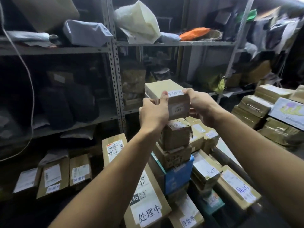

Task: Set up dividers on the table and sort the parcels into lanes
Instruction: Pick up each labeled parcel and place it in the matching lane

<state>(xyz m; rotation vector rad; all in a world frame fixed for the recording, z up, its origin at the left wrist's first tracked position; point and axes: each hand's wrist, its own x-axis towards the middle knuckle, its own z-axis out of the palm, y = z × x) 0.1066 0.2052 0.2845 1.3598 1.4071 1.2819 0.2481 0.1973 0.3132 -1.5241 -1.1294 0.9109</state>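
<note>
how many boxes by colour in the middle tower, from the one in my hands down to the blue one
brown: 3 - held box, upper stacked box, lower stacked box
blue: 1 - blue box
total: 4

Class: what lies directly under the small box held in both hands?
Under the held box, gripped by the left hand and right hand, rises a stack: two brown cartons, then a blue box. Whether box and stack touch is hidden.
</note>
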